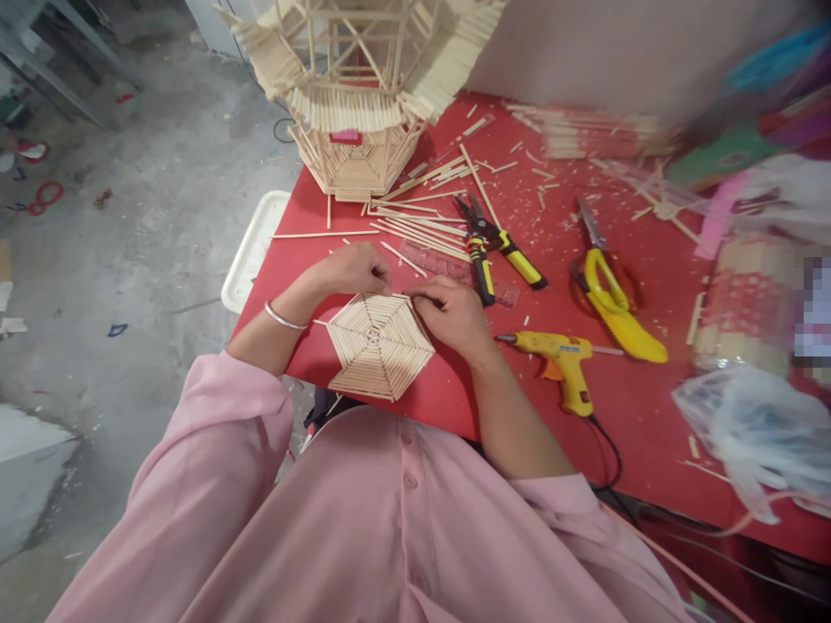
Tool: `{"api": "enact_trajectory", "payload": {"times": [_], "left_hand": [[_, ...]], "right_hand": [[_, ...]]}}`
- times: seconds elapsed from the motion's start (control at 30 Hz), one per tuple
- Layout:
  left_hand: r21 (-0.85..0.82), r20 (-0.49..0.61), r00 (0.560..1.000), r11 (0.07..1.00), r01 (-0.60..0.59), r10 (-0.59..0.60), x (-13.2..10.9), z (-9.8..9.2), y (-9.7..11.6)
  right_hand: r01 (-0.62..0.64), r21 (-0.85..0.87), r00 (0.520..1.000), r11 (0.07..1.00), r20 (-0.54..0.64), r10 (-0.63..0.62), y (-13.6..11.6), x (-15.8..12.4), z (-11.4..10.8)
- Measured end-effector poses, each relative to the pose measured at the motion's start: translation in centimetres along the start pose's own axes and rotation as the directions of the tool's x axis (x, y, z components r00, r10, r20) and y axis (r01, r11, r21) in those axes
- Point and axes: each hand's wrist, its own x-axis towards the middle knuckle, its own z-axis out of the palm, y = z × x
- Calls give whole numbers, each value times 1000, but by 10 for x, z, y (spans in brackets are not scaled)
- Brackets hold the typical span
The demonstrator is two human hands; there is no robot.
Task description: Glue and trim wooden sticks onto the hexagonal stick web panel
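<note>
At the worktop's near edge: the hexagon panel (378,346) of thin sticks lies flat on the red worktop (649,415), partly overhanging toward us.
Left hand (356,268): fingers curled, tips pinching the panel's far rim at 12 o'clock; a bangle (284,317) sits on that wrist.
Right hand (451,313): also curled, thumb and forefinger nipping the same rim at about 1 o'clock. The two hands nearly meet. We cannot tell whether a separate stick lies between the fingertips.
Around the panel: glue gun (563,359) at 3 o'clock, near the right hand; cutters (497,247) at 1 o'clock; yellow scissors (614,298) at 2 o'clock, well apart; loose sticks (415,227) scattered at 12 o'clock, with the stick model (354,95) beyond them.
Doing it well: we judge this to be fitting or pressing the rim's outer row. We would press evenly from both sides, line the piece up flush with its neighbour, and slide the panel fully onto the worktop so that the overhang does not tip under pressure.
Caution: fingertips should stay clear of any fresh glue.
</note>
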Motion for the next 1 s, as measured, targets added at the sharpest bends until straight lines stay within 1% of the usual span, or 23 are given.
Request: {"api": "enact_trajectory", "payload": {"times": [0.23,0.47,0.7,1.0], "left_hand": [[-9,-8,1000,1000,-22,22,1,1,-4],[14,-14,1000,1000,-19,19,1,0,-2],[-8,-10,1000,1000,-28,27,1,1,-4],[39,-12,1000,999,-4,5,1,1,-2]], "right_hand": [[7,-4,1000,1000,-5,-7,0,0,0],[-1,-10,1000,1000,-2,1,0,-1,0],[1,-10,1000,1000,-1,-1,0,-1,0],[6,-8,1000,1000,2,-6,3,1,3]]}}
